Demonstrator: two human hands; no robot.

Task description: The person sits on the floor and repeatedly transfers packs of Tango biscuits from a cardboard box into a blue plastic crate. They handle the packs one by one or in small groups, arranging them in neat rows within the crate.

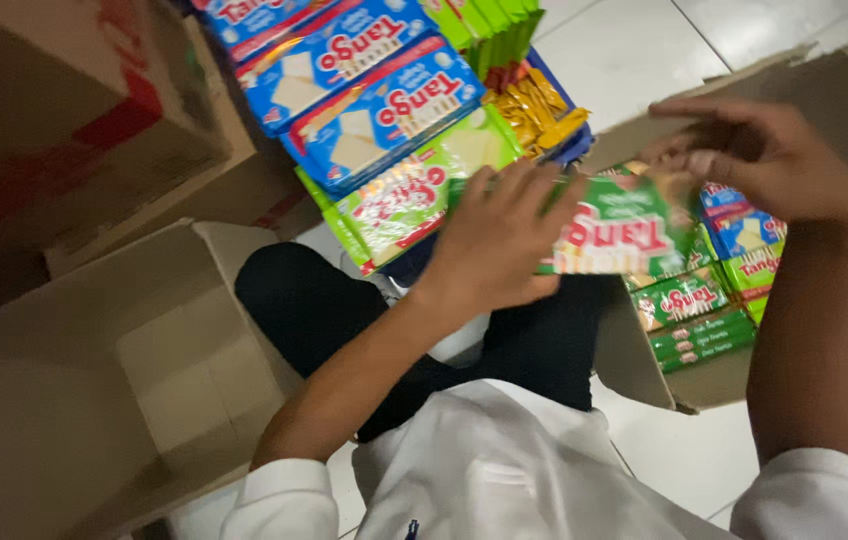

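I'm looking down from the head cam at my lap, w/ the green wafer pack as my landmark: it sits mid-frame, held flat over my dark trousers, long side running left-right. My left hand lies on the pack's left end, fingers spread and wrapped over its top edge, so grasping the pack. My right hand is just above and right of the pack, fingers curled downward at the pack's upper right corner; whether they pinch it or only touch it I can't tell, the frame is blurred there. Directly behind and right of the pack is an open cardboard box, its flap rising beyond my right hand, w/ more small green packs and blue packs stacked inside, below-right of the landmark. Up-left of the pack lies a heap on the white tile floor: blue wafer packs, a light green pack w/ red lettering, bright green packs and gold wrappers. Far left of the pack stands an empty white-lined carton, mouth open toward me, and above that a brown closed carton. My white shirt fills the bottom, below the pack.
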